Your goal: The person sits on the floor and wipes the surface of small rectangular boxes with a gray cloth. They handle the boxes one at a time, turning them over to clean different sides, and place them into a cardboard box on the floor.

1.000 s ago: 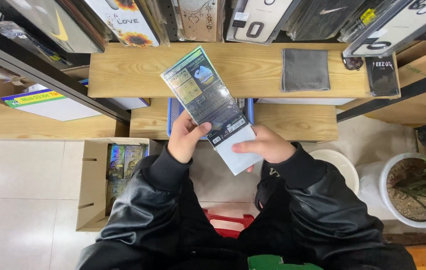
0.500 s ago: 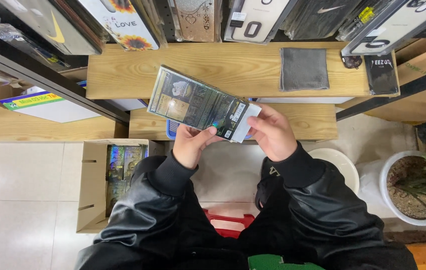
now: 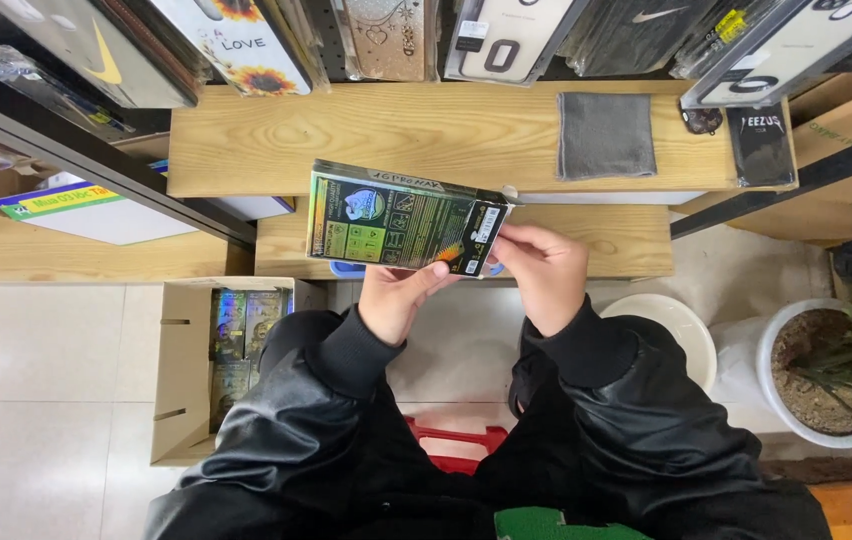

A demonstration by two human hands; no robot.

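Right, both hands are up in front of the chest with a flat printed package (image 3: 401, 218) held level between them, lying sideways over the front edge of the lower wooden shelf (image 3: 636, 250). At the package's six o'clock, the left hand (image 3: 398, 300) props it from below, fingers curled under the long edge, thumb hidden behind. At three o'clock, the right hand (image 3: 544, 268) pinches the short end, fingertips pressed together on the corner. I judge it light, thin and fairly stiff, with a glossy wrap that could slip, so the edges are the place to grip. Up at one o'clock a grey cloth (image 3: 606, 135) lies on the upper shelf; at eight o'clock an open cardboard box (image 3: 186, 370) holds more packages.
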